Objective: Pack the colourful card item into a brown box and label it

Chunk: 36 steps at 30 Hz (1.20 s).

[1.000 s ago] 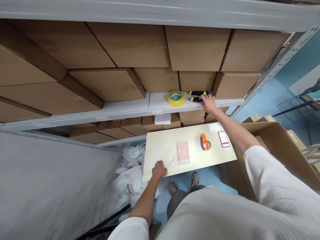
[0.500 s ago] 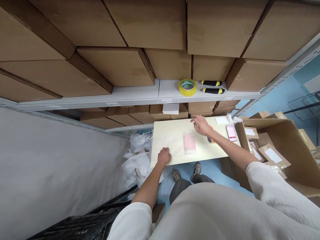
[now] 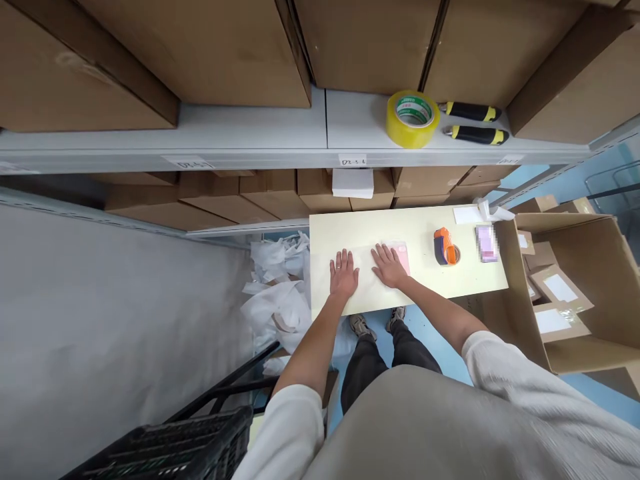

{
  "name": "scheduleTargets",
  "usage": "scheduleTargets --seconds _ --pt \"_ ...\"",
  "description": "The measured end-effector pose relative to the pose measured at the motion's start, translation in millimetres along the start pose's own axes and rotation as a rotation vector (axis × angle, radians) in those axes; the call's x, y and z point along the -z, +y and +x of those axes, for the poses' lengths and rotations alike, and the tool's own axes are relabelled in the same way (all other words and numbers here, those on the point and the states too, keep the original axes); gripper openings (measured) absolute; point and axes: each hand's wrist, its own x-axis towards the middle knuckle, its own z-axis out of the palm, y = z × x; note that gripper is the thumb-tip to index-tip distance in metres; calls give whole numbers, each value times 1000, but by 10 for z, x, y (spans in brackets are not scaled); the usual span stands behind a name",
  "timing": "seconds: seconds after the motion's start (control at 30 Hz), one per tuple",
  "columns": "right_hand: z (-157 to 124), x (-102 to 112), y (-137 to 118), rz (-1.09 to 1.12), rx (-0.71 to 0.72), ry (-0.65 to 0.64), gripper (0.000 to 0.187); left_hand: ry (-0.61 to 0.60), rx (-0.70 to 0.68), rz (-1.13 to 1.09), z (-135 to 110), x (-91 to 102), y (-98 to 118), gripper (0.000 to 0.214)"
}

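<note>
My left hand point(image 3: 344, 275) lies flat on the pale tabletop point(image 3: 360, 227), fingers spread, left of the pink packet. My right hand point(image 3: 389, 268) is also flat with its fingers apart. It covers the left part of a flat pink item in a clear wrapper point(image 3: 403, 257), so only its right side shows. What looks like a thin whitish sheet lies under and between my hands; its edges are hard to make out. To the right stands an orange and dark blue tape dispenser point(image 3: 445, 247). Neither hand grips anything.
A phone point(image 3: 486, 243) and white paper point(image 3: 467, 215) lie at the table's right. Beyond is an open carton point(image 3: 620, 280) holding labelled parcels. A yellow tape roll point(image 3: 413, 120) and two cutters point(image 3: 475, 123) rest on the shelf. White wrapping point(image 3: 285, 300) is heaped left; a black crate point(image 3: 170, 443) stands lower left.
My right hand has come down from above the table's far side onto the pink packet. My left hand, curled before, now lies flat with fingers stretched. The view has shifted.
</note>
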Motion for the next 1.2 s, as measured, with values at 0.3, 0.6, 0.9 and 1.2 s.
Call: scheduleTargets --seconds 0.3,0.6,0.9,1.2 --pt "-83 -155 -29 -42 -1 93 72 69 13 -1 -99 -84 -69 77" --pt "-84 -141 -36 -31 -6 101 72 69 -14 18 -178 -11 -317 75" --pt "-79 -135 -24 -25 -6 91 73 11 -72 17 -105 68 -560 73" --pt "-81 -15 -125 -42 -14 79 70 129 50 -22 -292 156 -409 68"
